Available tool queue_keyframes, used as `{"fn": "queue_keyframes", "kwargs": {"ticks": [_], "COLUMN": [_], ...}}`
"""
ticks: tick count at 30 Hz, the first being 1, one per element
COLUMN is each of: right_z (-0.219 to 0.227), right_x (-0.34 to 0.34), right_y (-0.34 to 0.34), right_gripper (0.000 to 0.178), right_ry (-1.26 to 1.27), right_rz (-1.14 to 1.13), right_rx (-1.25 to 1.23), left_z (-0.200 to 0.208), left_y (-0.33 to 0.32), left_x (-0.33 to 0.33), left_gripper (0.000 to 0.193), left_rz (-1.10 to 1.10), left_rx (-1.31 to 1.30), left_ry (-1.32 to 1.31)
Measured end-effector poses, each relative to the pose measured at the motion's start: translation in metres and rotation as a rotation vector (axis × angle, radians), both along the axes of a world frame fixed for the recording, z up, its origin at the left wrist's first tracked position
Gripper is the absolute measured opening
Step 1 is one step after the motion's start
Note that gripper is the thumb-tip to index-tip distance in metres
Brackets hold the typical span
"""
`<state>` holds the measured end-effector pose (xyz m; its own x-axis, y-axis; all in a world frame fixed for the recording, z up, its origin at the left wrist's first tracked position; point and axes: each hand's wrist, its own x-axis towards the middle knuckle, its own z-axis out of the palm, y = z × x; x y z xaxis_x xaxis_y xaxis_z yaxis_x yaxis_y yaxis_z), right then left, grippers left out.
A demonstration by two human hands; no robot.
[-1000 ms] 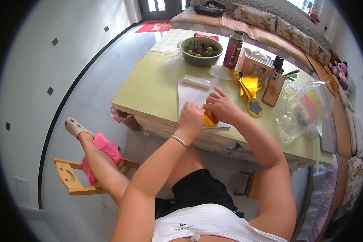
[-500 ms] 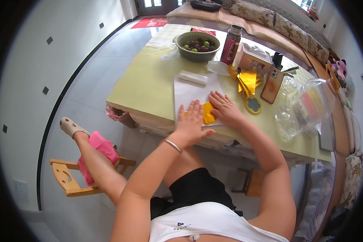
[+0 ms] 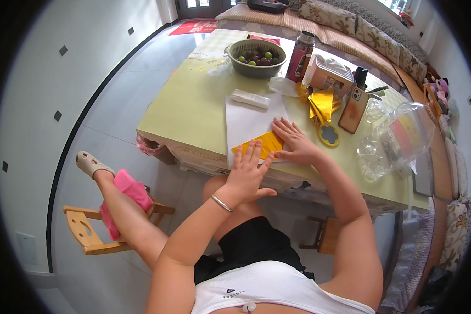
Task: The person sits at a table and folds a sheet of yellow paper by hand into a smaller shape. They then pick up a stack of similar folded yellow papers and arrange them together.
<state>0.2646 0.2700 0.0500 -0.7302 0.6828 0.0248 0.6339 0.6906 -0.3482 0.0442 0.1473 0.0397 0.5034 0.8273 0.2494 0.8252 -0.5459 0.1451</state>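
Centrally placed, at the near edge of the counter [image 3: 180, 107]: one gold foil sheet [image 3: 270, 142], flat on white paper [image 3: 248, 119], between and partly under two bare hands.

Position relative to the fingers: the sheet lay beneath and to the right of the left hand's fingers [image 3: 252, 153], and to the left of the right hand's. Neither hand was clearly the nearer, as both met it; the left hand [image 3: 244, 177] covered its middle near part, the right hand [image 3: 297, 144] its right end.

Long axis: slanting from near left to far right. A narrow corner showed just left of the left fingers, pointing left; the broader part showed between the hands. The covered outline could not be told.

State of the fingers: left, straight and slightly spread, pointing far, thumb held out to the right; right, laid flat, slightly apart, pointing far and left, thumb towards the left hand. Neither hand pinched anything. Whether the right thumb touched the left forefinger could not be told.

Also listed: one white packet [image 3: 250, 99], on the paper's far part; one bunch of gold foil [image 3: 322, 105], right of the paper; one phone [image 3: 354, 111], farther right; one basket [image 3: 252, 73] of grapes [image 3: 260, 58], far side.
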Motion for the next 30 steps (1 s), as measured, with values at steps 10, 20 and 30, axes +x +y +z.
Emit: {"fn": "queue_keyframes", "kwargs": {"ticks": [10, 20, 30], "right_z": [0.010, 0.018, 0.007], "right_x": [0.007, -0.001, -0.011], "right_y": [-0.002, -0.031, -0.027], "right_gripper": [0.095, 0.056, 0.021], "right_ry": [0.139, 0.297, 0.507], "right_rz": [0.112, 0.092, 0.156], "right_rx": [-0.019, 0.147, 0.221], "left_z": [-0.006, -0.001, -0.019], "left_y": [0.008, -0.011, 0.006], "left_x": [-0.025, -0.030, -0.043], "left_gripper": [0.072, 0.044, 0.026], "left_rz": [0.026, 0.263, 0.351], "left_rx": [0.076, 0.260, 0.324], "left_ry": [-0.387, -0.553, -0.741]}}
